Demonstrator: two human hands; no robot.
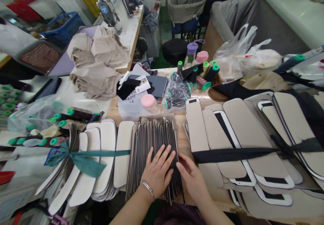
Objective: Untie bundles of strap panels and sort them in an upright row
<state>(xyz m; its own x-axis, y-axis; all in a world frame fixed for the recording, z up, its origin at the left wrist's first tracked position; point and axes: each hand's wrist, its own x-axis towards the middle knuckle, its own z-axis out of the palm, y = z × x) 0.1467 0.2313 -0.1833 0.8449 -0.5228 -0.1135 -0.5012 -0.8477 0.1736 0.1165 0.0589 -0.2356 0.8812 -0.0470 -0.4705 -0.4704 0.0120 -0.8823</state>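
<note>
A tight row of thin dark-and-beige panels (pixel 144 140) stands on edge on the wooden table in front of me. My left hand (pixel 158 171) lies across the top edges of the row with its fingers spread. At the row's right end, my right hand (pixel 191 174) pinches the outermost panel (pixel 181 188) between thumb and fingers. White rounded panels (pixel 107 150), tied with a green cloth strip (pixel 87 162), lie to the left. On the right are beige rounded panels (pixel 243 130) bound with a black strip (pixel 235 154).
Behind the row sit a pink-lidded jar (pixel 149 102), a plastic bag of black thread spools (pixel 177 91) and a purple-capped bottle (pixel 191 53). Beige fabric piles (pixel 93 78) lie at the back left, near a sewing machine (pixel 108 10). Thread cones (pixel 76 113) lie left.
</note>
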